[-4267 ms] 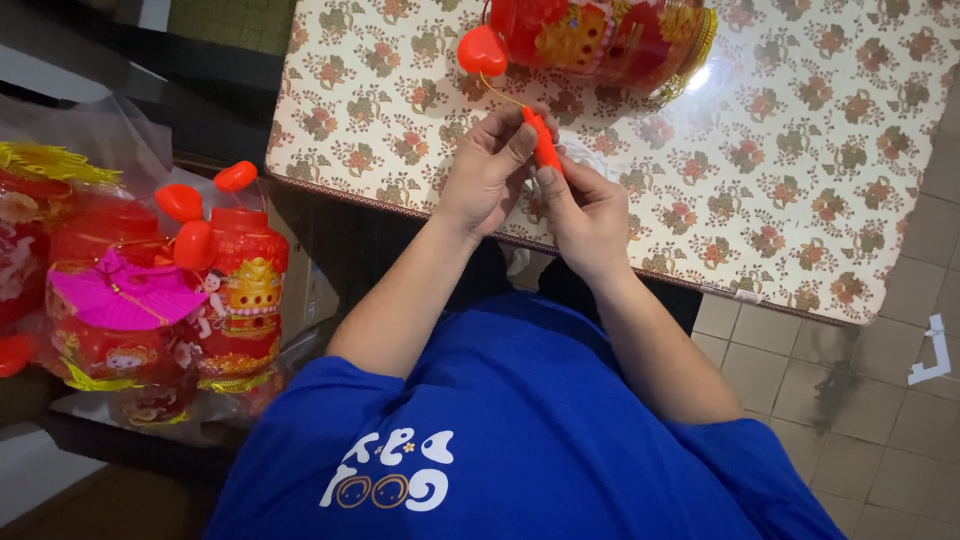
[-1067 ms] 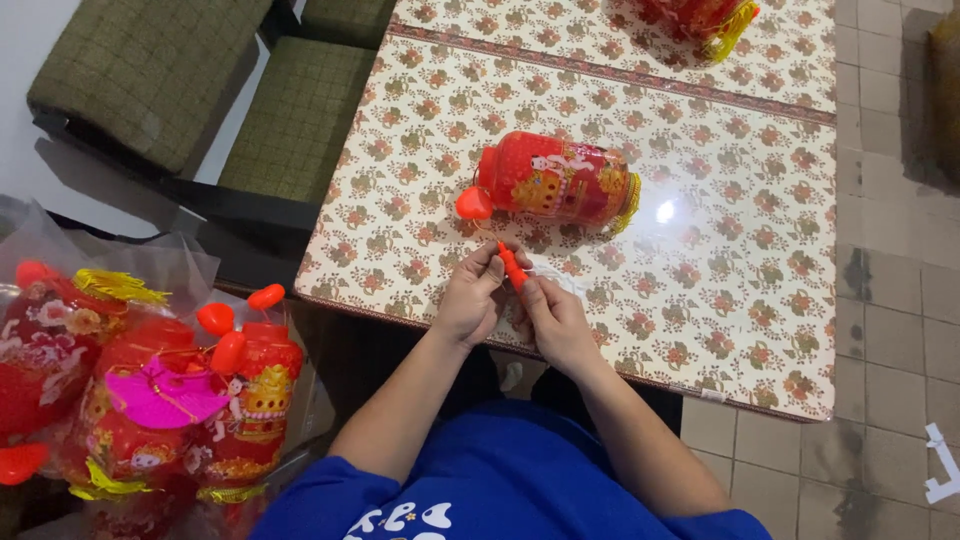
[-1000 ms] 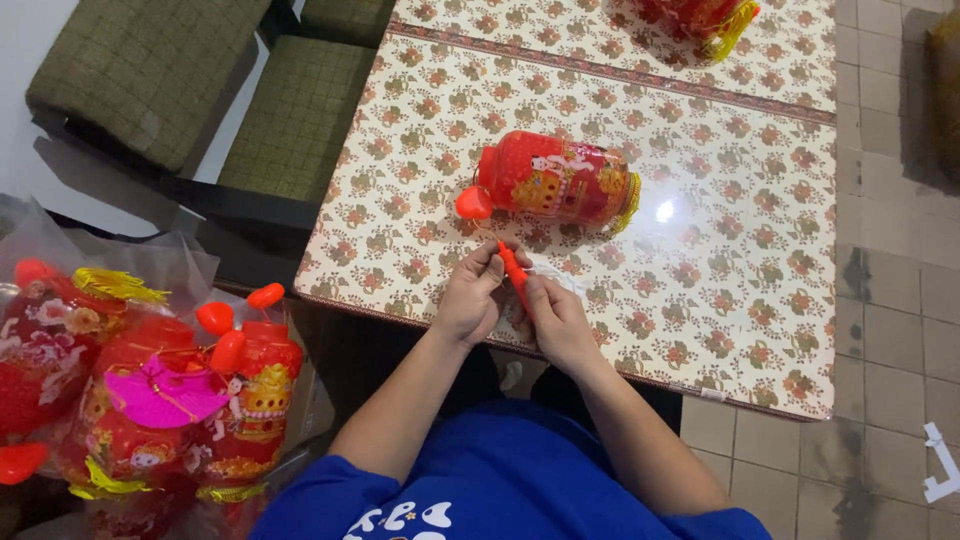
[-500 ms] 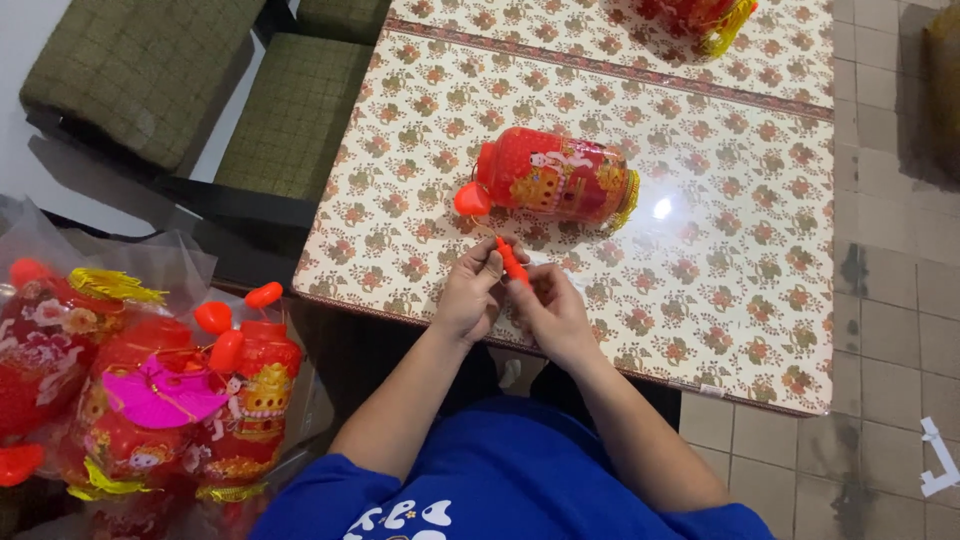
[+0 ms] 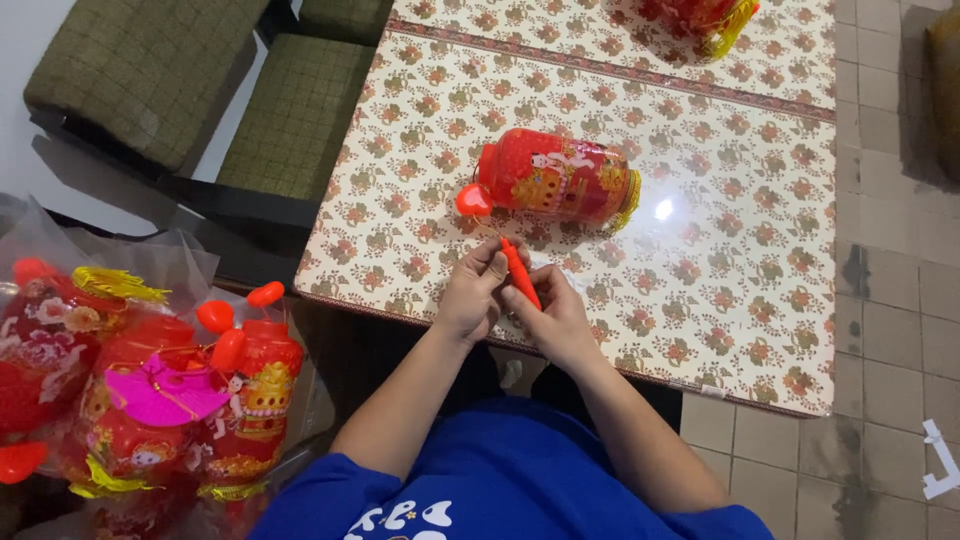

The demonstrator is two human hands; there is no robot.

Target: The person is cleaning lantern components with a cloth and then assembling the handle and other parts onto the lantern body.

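A slim red stick (image 5: pixel 520 272) is pinched between both hands at the near edge of the bench (image 5: pixel 760 300), which is covered in a floral cloth. The left hand (image 5: pixel 472 298) is closed on the stick's lower part, fingers curled around it, while the right hand (image 5: pixel 556 318) is clamped on it from the other side, so that the piece is steadied from both ends for fine work. A thin cord appears to run from the stick's upper tip to a red heart-shaped piece (image 5: pixel 472 200) on the red cylindrical lantern (image 5: pixel 558 178), which is laid on its side just beyond the hands, within easy reach. A clear bag of similar lanterns (image 5: pixel 140 400) is kept at the left, beside the bench. Compared with half a second earlier, little is changed: the hands and stick are found in nearly the same place, and the lantern is not moved.
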